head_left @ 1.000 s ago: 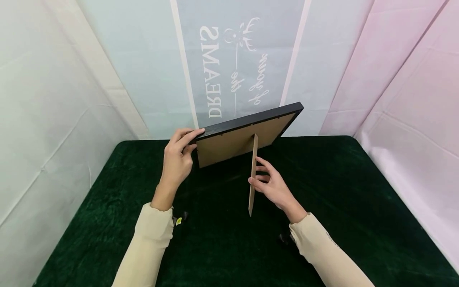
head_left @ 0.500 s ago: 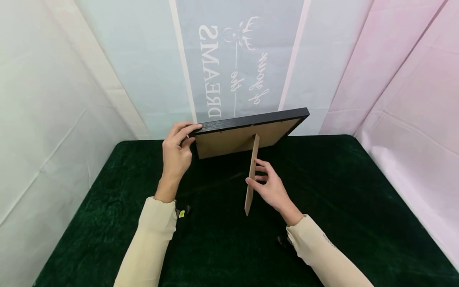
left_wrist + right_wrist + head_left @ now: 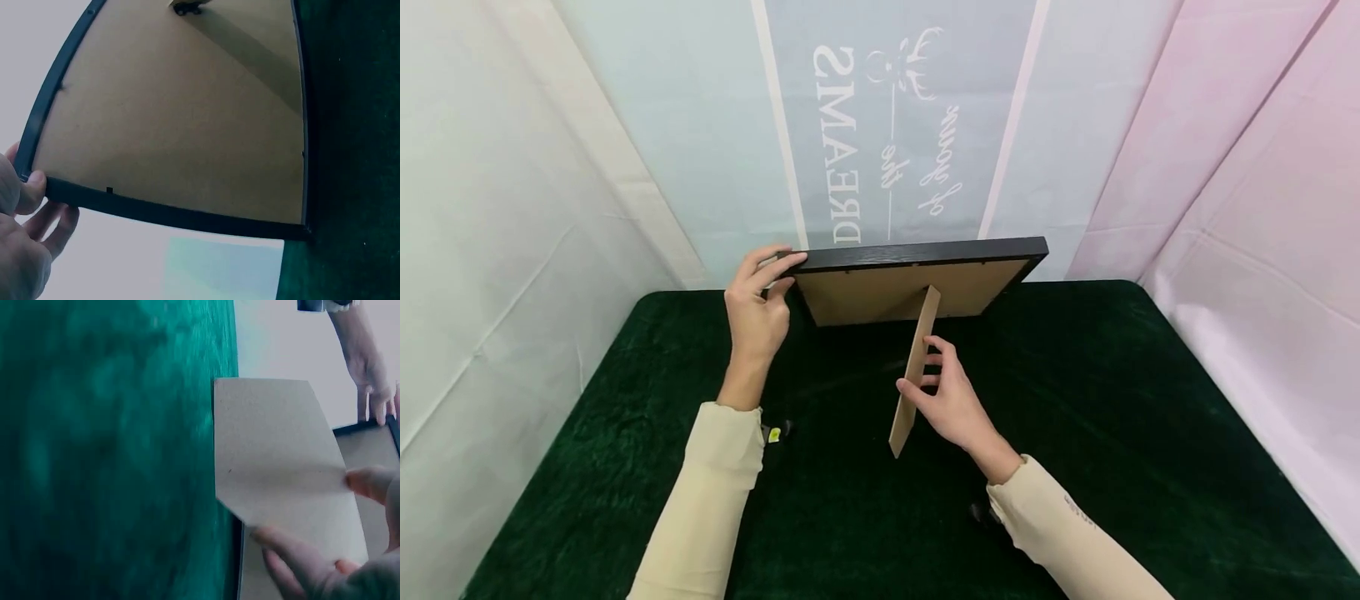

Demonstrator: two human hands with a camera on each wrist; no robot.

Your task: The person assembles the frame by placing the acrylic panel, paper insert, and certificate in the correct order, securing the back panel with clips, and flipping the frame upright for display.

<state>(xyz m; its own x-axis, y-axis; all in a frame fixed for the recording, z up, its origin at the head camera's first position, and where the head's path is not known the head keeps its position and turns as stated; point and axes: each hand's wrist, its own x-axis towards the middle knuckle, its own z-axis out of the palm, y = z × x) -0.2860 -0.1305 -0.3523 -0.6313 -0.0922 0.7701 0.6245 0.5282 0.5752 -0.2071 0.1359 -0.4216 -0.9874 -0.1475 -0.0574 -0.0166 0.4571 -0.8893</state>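
A black-edged picture frame [image 3: 865, 298] leans back on the table, its brown backing board [image 3: 181, 119] towards me. From the middle of the back a flat fibreboard easel leg [image 3: 916, 367] sticks out at a slant. My left hand [image 3: 756, 315] grips the frame's upper left corner, thumb on the back side and fingers over the top edge. With thumb and fingers my right hand [image 3: 951, 398] pinches the leg by its two long edges. In the right wrist view the leg's broad face [image 3: 275, 437] shows, with angled corners at its free end. The frame's front is hidden.
Dark green plush cloth [image 3: 1075, 433] covers the table. A pale printed backdrop [image 3: 700, 125] hangs close behind the frame, with white and pink fabric walls at the sides. Small dark devices are strapped at both wrists.
The frame has turned so its top edge lies nearly level, its right end coming lower in the view. The leg's free end has swung left with my right hand. My left hand has shifted slightly left.
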